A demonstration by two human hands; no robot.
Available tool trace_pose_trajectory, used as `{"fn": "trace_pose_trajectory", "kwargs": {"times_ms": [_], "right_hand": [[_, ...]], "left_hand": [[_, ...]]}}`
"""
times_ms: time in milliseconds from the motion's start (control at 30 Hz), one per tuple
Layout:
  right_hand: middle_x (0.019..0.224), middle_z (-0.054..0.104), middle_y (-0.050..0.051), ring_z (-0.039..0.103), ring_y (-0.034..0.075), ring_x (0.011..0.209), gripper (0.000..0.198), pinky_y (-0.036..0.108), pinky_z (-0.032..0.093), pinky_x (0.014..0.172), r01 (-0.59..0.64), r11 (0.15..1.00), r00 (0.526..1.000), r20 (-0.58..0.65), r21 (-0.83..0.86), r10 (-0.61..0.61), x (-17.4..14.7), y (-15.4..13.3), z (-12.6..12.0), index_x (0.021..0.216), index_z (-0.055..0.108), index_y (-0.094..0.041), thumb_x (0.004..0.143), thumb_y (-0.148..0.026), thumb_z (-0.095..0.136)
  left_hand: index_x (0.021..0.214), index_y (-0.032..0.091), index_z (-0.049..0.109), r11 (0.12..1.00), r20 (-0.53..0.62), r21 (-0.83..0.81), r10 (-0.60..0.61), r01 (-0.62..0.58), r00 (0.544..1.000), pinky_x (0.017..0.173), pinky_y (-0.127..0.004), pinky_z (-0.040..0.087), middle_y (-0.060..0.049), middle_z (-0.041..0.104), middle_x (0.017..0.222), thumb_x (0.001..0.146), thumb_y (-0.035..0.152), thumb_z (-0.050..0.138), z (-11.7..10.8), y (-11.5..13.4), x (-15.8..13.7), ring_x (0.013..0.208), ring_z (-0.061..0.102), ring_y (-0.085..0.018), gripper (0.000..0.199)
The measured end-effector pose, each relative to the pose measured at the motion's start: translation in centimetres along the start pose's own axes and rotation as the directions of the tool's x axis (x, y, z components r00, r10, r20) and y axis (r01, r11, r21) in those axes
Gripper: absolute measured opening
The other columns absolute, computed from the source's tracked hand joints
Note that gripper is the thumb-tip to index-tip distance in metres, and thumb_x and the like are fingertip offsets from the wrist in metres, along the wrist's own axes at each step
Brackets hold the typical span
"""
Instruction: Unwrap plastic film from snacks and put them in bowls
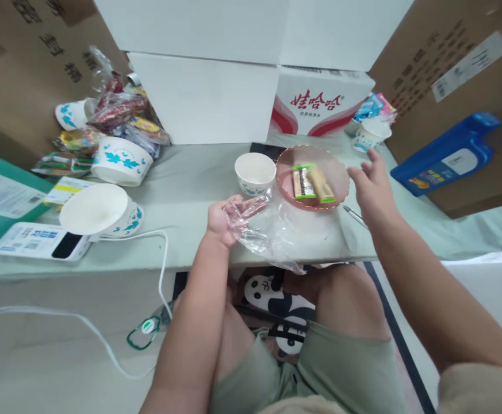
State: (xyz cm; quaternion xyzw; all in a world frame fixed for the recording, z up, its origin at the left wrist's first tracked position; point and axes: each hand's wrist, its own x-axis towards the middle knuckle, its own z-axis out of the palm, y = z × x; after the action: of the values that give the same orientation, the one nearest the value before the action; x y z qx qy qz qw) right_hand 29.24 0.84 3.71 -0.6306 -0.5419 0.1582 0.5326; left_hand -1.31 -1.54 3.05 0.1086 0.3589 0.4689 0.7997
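My left hand [227,221] holds a thin, crumpled clear plastic bag [272,244], which hangs over the front edge of the table. A white paper bowl [254,175] with a blue leaf print stands just beyond that hand. My right hand [374,184], fingers apart and holding nothing, is raised at the right side of a pink translucent plate [291,198] with a scalloped gold rim. On the plate lie two small wrapped snacks [311,183] with green ends. A pen [354,215] rests below my right hand, partly hidden by it.
At the left are paper bowls [121,161], packaged snacks [121,109] and a white device [39,241] with a cable [163,270]. A blue bottle [447,152] leans against the right-hand carton [475,86]. White boxes [207,98] line the back, and another filled paper bowl [370,135] stands back right.
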Motion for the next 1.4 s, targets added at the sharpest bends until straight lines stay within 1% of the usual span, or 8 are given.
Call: {"fn": "trace_pose_trajectory", "kwargs": {"times_ms": [100,333,600,733,833,933,1200,1400], "right_hand": [[0.122,0.067,0.011,0.069,0.025,0.105,0.045,0.052,0.053,0.098,0.177,0.983,0.968,0.171,0.038,-0.181,-7.4,0.9,-2.3,0.134,0.053,-0.027,0.089,-0.027,0.057],[0.156,0.049,0.010,0.039,0.038,0.147,0.051,0.065,0.030,0.117,0.591,0.792,0.541,0.804,-0.155,-0.246,-15.7,2.0,0.7,0.132,0.062,-0.028,0.082,-0.020,0.065],[0.098,0.077,0.004,0.069,0.027,0.111,0.008,0.051,0.043,0.106,0.112,0.987,0.905,0.399,0.117,-0.150,-15.1,2.8,-0.2,0.086,0.059,-0.025,0.092,-0.030,0.057],[0.089,0.075,0.003,0.071,0.024,0.090,0.020,0.039,0.052,0.084,-0.219,0.963,0.950,0.261,0.160,0.172,-14.7,2.7,-1.5,0.082,0.058,-0.025,0.089,-0.042,0.060],[0.084,0.074,0.001,0.070,0.024,0.086,0.018,0.038,0.052,0.083,-0.236,0.954,0.959,0.201,0.184,0.199,-14.1,3.1,-2.1,0.080,0.059,-0.026,0.087,-0.042,0.062],[0.074,0.070,-0.001,0.070,0.023,0.085,0.016,0.039,0.052,0.086,-0.201,0.950,0.970,0.183,0.239,0.159,-13.7,3.6,-2.8,0.080,0.059,-0.026,0.089,-0.040,0.060],[0.064,0.064,-0.001,0.060,0.017,0.064,0.024,0.031,0.048,0.065,-0.241,0.970,0.958,0.158,-0.015,0.241,-13.7,3.4,-4.5,0.069,0.062,-0.024,0.085,-0.041,0.058],[0.070,0.061,-0.006,0.056,0.018,0.060,0.058,0.035,0.047,0.068,-0.331,0.893,0.937,0.006,-0.305,0.350,-14.3,4.6,-5.5,0.130,0.046,-0.024,0.076,-0.034,0.064]], "left_hand": [[0.049,0.019,0.036,0.999,-0.029,-0.046,0.024,-0.026,0.999,0.044,-0.023,0.047,-0.018,0.075,0.088,0.044,0.013,0.047,-0.3,0.1,-0.2,0.081,0.074,-0.029,0.013],[0.053,0.018,0.042,0.993,-0.173,-0.068,0.079,-0.092,0.982,0.053,-0.028,0.055,-0.017,0.074,0.087,0.051,0.014,0.048,-0.8,-0.9,1.2,0.086,0.074,-0.030,0.008],[0.092,0.023,0.060,0.863,-0.324,0.275,0.497,-0.423,0.805,0.073,-0.034,0.057,-0.010,0.071,0.115,0.079,0.043,0.053,-3.9,-0.5,-0.6,0.113,0.068,-0.030,0.024],[0.114,0.033,0.063,0.447,0.204,0.554,0.745,-0.703,0.635,0.106,-0.039,0.046,-0.004,0.063,0.138,0.064,0.075,0.069,-5.5,-0.6,-2.4,0.139,0.049,-0.030,0.066],[0.131,0.028,0.058,0.230,0.488,0.761,0.413,-0.606,0.769,0.114,-0.044,0.039,-0.009,0.069,0.128,0.052,0.063,0.088,-5.3,-1.6,-2.8,0.132,0.056,-0.031,0.091],[0.114,0.020,0.066,0.163,0.332,0.910,0.269,-0.382,0.904,0.098,-0.042,0.050,-0.007,0.075,0.094,0.069,0.049,0.082,-4.2,-2.6,-2.2,0.100,0.070,-0.025,0.056],[0.073,0.020,0.054,0.530,0.096,0.800,0.350,-0.281,0.932,0.042,-0.022,0.029,0.004,0.055,0.055,0.071,0.043,0.075,-2.4,-2.8,0.0,0.043,0.042,-0.008,0.031],[0.076,0.021,0.057,0.220,-0.023,0.973,0.405,-0.072,0.914,0.049,-0.025,0.031,0.005,0.051,0.051,0.073,0.031,0.066,-1.7,-3.9,1.2,0.045,0.044,-0.011,0.015]]}}
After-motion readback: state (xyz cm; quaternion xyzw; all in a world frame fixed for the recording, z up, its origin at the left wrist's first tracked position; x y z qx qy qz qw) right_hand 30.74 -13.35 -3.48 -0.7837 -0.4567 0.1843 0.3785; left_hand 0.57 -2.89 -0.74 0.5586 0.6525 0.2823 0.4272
